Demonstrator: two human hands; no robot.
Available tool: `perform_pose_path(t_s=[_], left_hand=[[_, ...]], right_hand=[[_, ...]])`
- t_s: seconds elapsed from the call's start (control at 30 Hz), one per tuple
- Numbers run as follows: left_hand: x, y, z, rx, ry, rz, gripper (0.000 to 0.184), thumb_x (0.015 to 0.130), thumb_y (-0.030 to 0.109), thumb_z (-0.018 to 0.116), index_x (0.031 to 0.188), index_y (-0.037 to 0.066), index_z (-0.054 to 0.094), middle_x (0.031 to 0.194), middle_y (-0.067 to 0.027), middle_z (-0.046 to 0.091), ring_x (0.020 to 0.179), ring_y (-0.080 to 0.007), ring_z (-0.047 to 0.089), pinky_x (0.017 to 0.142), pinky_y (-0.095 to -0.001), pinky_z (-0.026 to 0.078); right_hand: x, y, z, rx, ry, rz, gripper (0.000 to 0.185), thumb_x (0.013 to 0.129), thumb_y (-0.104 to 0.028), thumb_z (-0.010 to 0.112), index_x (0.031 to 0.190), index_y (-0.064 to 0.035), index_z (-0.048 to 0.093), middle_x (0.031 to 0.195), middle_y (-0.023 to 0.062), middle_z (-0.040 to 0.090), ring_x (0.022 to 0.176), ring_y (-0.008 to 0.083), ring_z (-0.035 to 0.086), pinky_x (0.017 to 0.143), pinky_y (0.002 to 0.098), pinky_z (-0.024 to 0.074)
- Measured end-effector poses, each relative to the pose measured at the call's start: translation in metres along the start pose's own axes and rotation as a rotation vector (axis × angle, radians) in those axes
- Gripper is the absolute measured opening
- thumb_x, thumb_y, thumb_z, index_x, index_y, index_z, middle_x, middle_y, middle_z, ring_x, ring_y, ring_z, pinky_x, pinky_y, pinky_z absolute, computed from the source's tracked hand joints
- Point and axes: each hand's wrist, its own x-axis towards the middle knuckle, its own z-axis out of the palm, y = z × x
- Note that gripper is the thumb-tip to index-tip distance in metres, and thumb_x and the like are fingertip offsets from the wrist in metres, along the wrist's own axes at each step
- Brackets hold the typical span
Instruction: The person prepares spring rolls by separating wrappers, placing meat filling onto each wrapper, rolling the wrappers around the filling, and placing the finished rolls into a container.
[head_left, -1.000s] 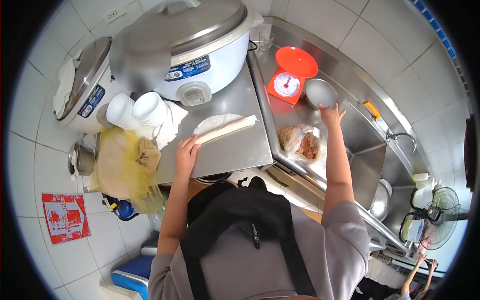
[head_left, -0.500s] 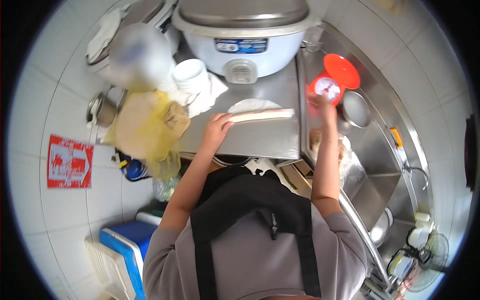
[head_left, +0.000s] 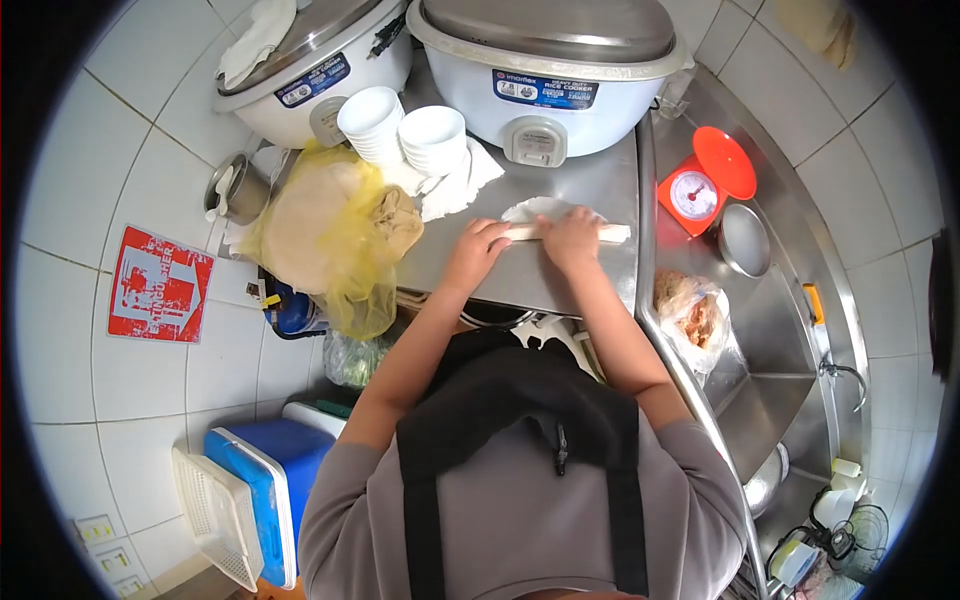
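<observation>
Both forearms are slanting up and inward. Above the frame's centre, the left hand (head_left: 475, 254) is resting bent fingers on the pale roll's (head_left: 612, 234) left end, the right hand (head_left: 572, 241) is lying palm-down across it; I cannot tell whether either is gripping.

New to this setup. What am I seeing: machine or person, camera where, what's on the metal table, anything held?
No machine: these are a person's bare hands. Every picture comes from one camera worn on the head, looking forward and down, so the forearms reach up the image.

The left hand and right hand both rest on a long pale roll; how firmly it's gripped, I can't tell. A white sheet lies just beyond it. Also on the metal table: stacked white bowls, a yellow bag and rice cookers.
</observation>
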Motion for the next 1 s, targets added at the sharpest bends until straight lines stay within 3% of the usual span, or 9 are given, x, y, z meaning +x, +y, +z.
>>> perform_pose_path(t_s=[0.1, 0.37, 0.4, 0.47, 0.57, 0.67, 0.83, 0.93, 1.0], left_hand=[[0.001, -0.004, 0.003, 0.026, 0.008, -0.008, 0.027, 0.076, 0.010, 0.070, 0.102, 0.003, 0.064, 0.094, -0.0117, 0.062, 0.090, -0.0297, 0.058, 0.078, -0.0349, 0.047], [0.002, -0.004, 0.004, -0.044, 0.014, 0.006, 0.024, 0.075, 0.007, 0.069, 0.098, 0.002, 0.064, 0.092, -0.0113, 0.061, 0.089, -0.0310, 0.056, 0.078, -0.0371, 0.047], [0.002, -0.005, 0.004, -0.044, 0.015, 0.005, 0.025, 0.075, 0.006, 0.069, 0.099, 0.003, 0.064, 0.092, -0.0115, 0.060, 0.089, -0.0311, 0.056, 0.078, -0.0372, 0.047], [-0.001, -0.008, 0.006, -0.027, 0.006, 0.004, 0.028, 0.075, 0.006, 0.069, 0.102, 0.003, 0.062, 0.093, -0.0120, 0.060, 0.089, -0.0309, 0.056, 0.078, -0.0371, 0.047], [-0.001, -0.013, 0.009, -0.014, 0.017, -0.020, 0.034, 0.075, 0.006, 0.069, 0.107, 0.003, 0.059, 0.093, -0.0123, 0.060, 0.089, -0.0291, 0.058, 0.078, -0.0358, 0.047], [-0.001, -0.014, 0.008, -0.074, 0.044, -0.096, 0.040, 0.074, 0.007, 0.071, 0.111, 0.002, 0.057, 0.095, -0.0122, 0.060, 0.087, -0.0261, 0.059, 0.079, -0.0339, 0.048], [-0.001, -0.008, 0.006, -0.096, -0.008, -0.139, 0.042, 0.073, 0.010, 0.073, 0.111, 0.002, 0.057, 0.098, -0.0123, 0.060, 0.089, -0.0266, 0.059, 0.080, -0.0342, 0.047], [0.005, 0.005, -0.002, 0.127, -0.013, 0.071, 0.041, 0.074, 0.014, 0.072, 0.112, 0.004, 0.059, 0.100, -0.0114, 0.060, 0.091, -0.0291, 0.057, 0.082, -0.0360, 0.047], [0.013, 0.011, 0.001, 0.062, -0.050, 0.091, 0.037, 0.075, 0.015, 0.070, 0.110, 0.005, 0.061, 0.100, -0.0111, 0.060, 0.093, -0.0305, 0.056, 0.083, -0.0370, 0.046]], right_hand=[[0.005, -0.030, 0.012, 0.221, -0.055, -0.398, 0.073, 0.095, -0.052, 0.028, 0.126, 0.0119, 0.044, 0.140, 0.0220, 0.036, 0.133, 0.0347, 0.030, 0.111, 0.0435, 0.0195], [-0.004, 0.032, -0.005, -0.046, 0.026, 0.067, 0.075, 0.094, -0.054, 0.027, 0.125, 0.0105, 0.048, 0.138, 0.0242, 0.037, 0.133, 0.0346, 0.029, 0.111, 0.0471, 0.0157], [-0.009, 0.025, -0.008, -0.022, 0.095, 0.022, 0.074, 0.094, -0.054, 0.029, 0.122, 0.0113, 0.050, 0.135, 0.0235, 0.040, 0.131, 0.0359, 0.032, 0.110, 0.0477, 0.0179], [-0.006, -0.001, -0.006, 0.012, -0.005, -0.083, 0.072, 0.094, -0.053, 0.030, 0.120, 0.0103, 0.052, 0.132, 0.0234, 0.042, 0.128, 0.0371, 0.035, 0.109, 0.0479, 0.0202], [0.002, -0.032, 0.015, 0.296, 0.077, -0.507, 0.053, 0.095, -0.040, 0.038, 0.112, 0.0063, 0.058, 0.122, 0.0186, 0.051, 0.122, 0.0342, 0.042, 0.107, 0.0490, 0.0235], [-0.004, -0.019, 0.019, 0.390, 0.188, -0.616, 0.045, 0.094, -0.034, 0.042, 0.109, 0.0040, 0.060, 0.117, 0.0161, 0.054, 0.118, 0.0322, 0.046, 0.106, 0.0500, 0.0257], [-0.011, 0.073, 0.003, 0.140, 0.203, -0.268, 0.043, 0.092, -0.034, 0.046, 0.109, 0.0027, 0.058, 0.114, 0.0155, 0.055, 0.113, 0.0305, 0.049, 0.105, 0.0511, 0.0286], [-0.013, 0.101, 0.002, 0.277, 0.430, -0.240, 0.034, 0.087, -0.027, 0.055, 0.109, -0.0006, 0.058, 0.107, 0.0146, 0.058, 0.110, 0.0309, 0.051, 0.105, 0.0506, 0.0281], [-0.009, 0.104, 0.002, 0.364, 0.389, -0.407, 0.030, 0.081, -0.021, 0.061, 0.107, -0.0048, 0.059, 0.103, 0.0130, 0.059, 0.107, 0.0314, 0.052, 0.104, 0.0492, 0.0293]])
